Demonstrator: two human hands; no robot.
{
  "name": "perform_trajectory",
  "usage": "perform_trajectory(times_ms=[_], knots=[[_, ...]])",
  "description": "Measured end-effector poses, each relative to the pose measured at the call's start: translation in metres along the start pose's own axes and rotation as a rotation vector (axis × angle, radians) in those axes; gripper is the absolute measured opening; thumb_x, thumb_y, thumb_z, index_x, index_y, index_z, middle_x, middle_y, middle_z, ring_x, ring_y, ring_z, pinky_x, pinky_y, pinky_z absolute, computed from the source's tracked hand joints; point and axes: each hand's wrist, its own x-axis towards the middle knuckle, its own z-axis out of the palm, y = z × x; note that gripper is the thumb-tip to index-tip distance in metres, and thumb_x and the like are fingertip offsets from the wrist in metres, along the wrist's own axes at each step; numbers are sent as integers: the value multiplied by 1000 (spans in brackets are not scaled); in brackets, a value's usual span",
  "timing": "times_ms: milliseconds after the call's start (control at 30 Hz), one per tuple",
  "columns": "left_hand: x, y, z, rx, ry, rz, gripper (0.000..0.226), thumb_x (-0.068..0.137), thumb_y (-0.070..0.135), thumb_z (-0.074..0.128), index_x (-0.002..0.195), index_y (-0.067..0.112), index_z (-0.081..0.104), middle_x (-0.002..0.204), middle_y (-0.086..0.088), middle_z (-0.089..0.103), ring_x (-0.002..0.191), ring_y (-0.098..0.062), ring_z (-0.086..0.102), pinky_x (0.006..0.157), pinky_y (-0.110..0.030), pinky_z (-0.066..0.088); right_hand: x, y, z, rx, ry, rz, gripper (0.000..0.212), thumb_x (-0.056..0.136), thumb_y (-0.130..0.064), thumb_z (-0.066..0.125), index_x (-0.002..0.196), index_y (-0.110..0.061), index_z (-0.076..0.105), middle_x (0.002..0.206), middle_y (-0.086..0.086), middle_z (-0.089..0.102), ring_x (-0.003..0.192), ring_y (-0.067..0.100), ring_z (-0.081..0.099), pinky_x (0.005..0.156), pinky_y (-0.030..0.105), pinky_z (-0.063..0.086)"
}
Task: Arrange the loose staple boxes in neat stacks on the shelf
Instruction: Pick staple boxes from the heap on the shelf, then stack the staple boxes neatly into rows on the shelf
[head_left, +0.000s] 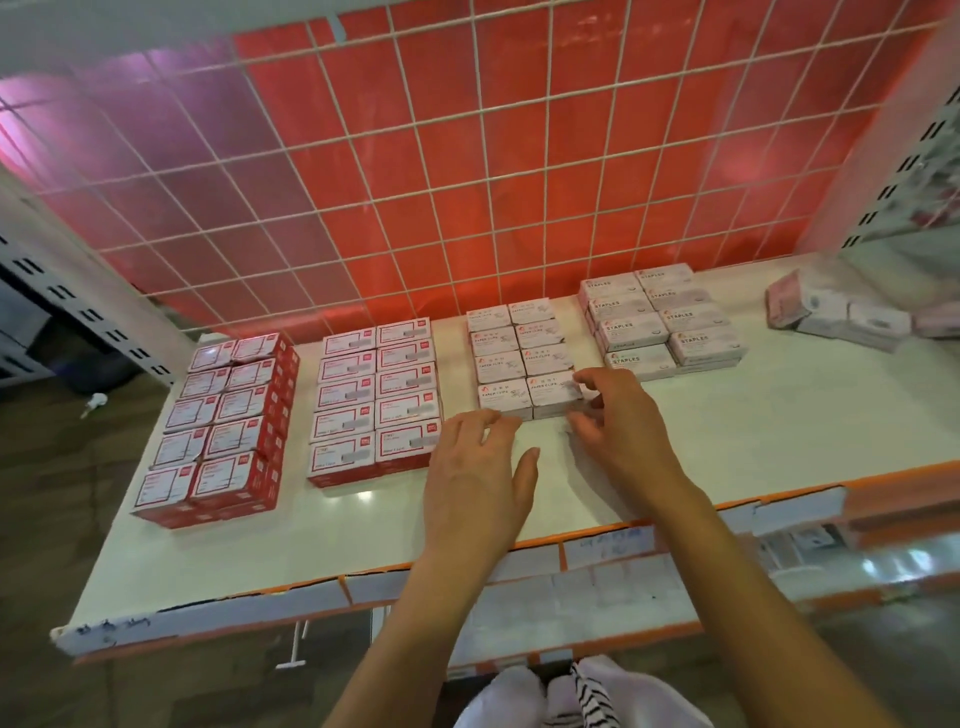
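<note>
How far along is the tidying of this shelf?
Mostly done, it seems. Four neat blocks stand on the shelf: red boxes, red-and-white boxes, paper clip boxes and staples boxes. In hand: the left hand and right hand are at the front of the paper clip boxes, apparently squaring them; neither holds a box. Left to do: the loose pile, jumbled at far right.

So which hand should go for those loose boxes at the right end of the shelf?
Right, probably. The right hand is beside the paper clip boxes, on the side nearer the loose boxes at the right end of the shelf. The left hand lies further left and would have to cross it.
</note>
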Motion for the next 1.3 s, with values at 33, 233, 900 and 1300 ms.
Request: perform_trajectory(times_ms=[33, 233, 900, 1300], knots=[[3, 1, 2, -7, 1, 24, 33, 82, 26, 72, 112, 12, 67, 110, -7, 64, 104, -27, 58, 86, -38, 51, -4, -1, -1, -18, 11, 9, 41, 85, -13, 65, 125, -14, 54, 119, 8, 53, 98, 23, 58, 84, 30, 48], [15, 16, 18, -51, -12, 173, 42, 72, 18, 81, 111, 11, 66, 107, -7, 65, 102, -26, 61, 85, -36, 53, -32, 2, -7, -137, 57, 51, 39, 87, -17, 64, 125, -11, 56, 124, 8, 55, 111, 25, 52, 91, 25, 36], [78, 178, 107, -172, -171, 286, 56, 73, -1, 70, 126, 14, 59, 119, -6, 63, 107, -27, 58, 86, -33, 49, -4, 115, -129, -257, 101, 92, 37, 87, -16, 61, 124, -15, 57, 126, 4, 56, 116, 23, 47, 94, 27, 35], [120, 257, 156, -138, -171, 171, 51, 86, 12, 65, 135, 13, 49, 136, -10, 50, 120, -29, 48, 93, -39, 47, 31, 200, -209, -238, 251, 230, 45, 81, -5, 64, 125, -5, 56, 126, 17, 52, 116, 35, 47, 96, 36, 37]])
